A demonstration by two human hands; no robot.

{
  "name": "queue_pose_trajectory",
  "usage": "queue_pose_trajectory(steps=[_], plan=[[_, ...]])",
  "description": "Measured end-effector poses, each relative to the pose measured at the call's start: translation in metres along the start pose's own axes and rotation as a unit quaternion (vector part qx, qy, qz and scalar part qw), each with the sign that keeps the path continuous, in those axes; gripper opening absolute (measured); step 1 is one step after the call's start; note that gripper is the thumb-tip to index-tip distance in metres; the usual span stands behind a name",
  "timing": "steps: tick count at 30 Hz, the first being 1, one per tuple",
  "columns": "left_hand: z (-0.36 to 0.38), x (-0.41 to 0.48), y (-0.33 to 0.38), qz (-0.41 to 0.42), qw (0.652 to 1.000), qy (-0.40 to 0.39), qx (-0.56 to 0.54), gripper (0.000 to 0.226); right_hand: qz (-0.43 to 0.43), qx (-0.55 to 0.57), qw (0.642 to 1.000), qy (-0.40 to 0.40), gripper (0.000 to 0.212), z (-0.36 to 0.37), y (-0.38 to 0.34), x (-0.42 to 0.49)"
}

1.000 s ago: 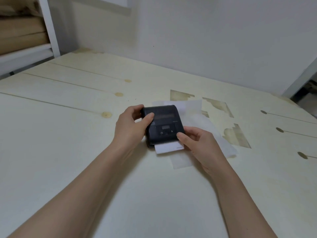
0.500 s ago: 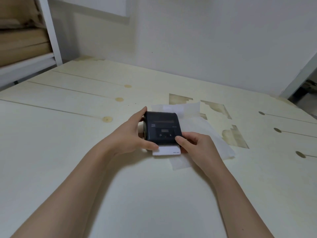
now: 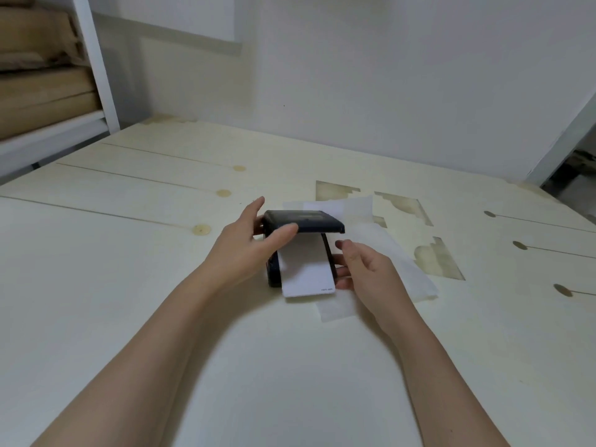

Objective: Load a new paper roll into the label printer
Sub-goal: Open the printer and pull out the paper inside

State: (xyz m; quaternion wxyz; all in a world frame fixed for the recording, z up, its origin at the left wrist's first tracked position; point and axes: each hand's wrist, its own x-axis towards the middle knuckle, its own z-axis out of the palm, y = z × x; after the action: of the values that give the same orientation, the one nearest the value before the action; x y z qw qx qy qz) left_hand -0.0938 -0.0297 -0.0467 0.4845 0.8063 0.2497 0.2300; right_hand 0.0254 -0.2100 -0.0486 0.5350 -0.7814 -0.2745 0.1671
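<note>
A small black label printer (image 3: 273,269) sits on the table in the middle of the head view. Its lid (image 3: 306,221) is swung up and stands open. A white strip of label paper (image 3: 306,269) runs out from under the lid over the body, and its end lies on the table. My left hand (image 3: 248,250) grips the lid's left edge, thumb across the front. At the printer's right side, my right hand (image 3: 364,269) has its fingertips against the body. The roll itself is hidden under the lid.
Translucent white backing sheets (image 3: 387,253) lie under and to the right of the printer. The pale wooden table (image 3: 129,285) shows knots and patches of peeled paint (image 3: 435,256). A white shelf frame (image 3: 93,66) with brown bundles stands at the far left, and a wall runs behind.
The printer's lid, closed before, has swung up and open under my left hand. More of the white paper strip now shows. My right hand moved from the front corner to the right side.
</note>
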Motion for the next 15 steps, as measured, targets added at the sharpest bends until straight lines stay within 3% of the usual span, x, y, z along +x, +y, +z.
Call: queue_pose_trajectory(steps=[3, 7, 10, 11, 15], plan=[[0.001, 0.008, 0.009, -0.027, 0.999, 0.032, -0.017, 0.069, 0.0, 0.003, 1.0, -0.012, 0.027, 0.0, 0.001, -0.001], [0.002, 0.015, 0.02, -0.073, 0.996, 0.047, -0.034, 0.08, -0.006, -0.022, 0.999, -0.026, 0.042, 0.0, 0.002, -0.002], [0.004, 0.024, 0.029, -0.108, 0.992, 0.051, -0.044, 0.096, -0.01, -0.039, 0.999, -0.031, 0.036, 0.0, 0.001, -0.002], [0.004, 0.026, 0.033, -0.117, 0.991, 0.051, -0.042, 0.073, -0.013, -0.042, 0.998, -0.034, 0.031, 0.001, 0.0, -0.002], [0.008, 0.038, 0.041, -0.172, 0.982, 0.05, -0.066, 0.071, -0.023, -0.047, 0.998, -0.046, 0.036, 0.001, -0.004, -0.005]])
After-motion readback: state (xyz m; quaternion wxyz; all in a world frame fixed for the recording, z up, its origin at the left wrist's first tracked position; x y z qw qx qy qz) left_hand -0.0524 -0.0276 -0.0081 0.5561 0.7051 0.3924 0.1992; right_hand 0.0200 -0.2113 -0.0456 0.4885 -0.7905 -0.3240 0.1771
